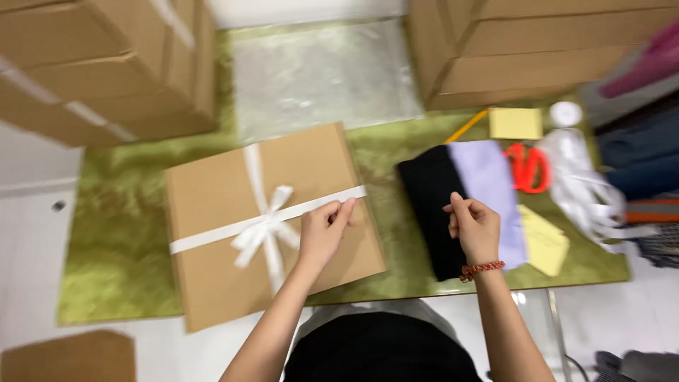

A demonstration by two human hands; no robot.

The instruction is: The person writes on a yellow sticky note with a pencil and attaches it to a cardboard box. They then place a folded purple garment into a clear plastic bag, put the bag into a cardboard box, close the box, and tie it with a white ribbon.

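Two bare hands work over a green mat on a pale table. Nearest the wearer, the left hand rests on a flat brown cardboard box, its fingertips pinching the white ribbon that crosses the lid just beside the bow. The right hand, wearing a red beaded bracelet, hovers loosely curled over folded black fabric; whether it grips anything cannot be told (the view is blurred). Just beside the black fabric lies a lilac cloth, then yellow paper, red scissors and loose white ribbon. Farther off sit a yellow notepad, a clear plastic sheet, and stacked cardboard cartons at both far corners.
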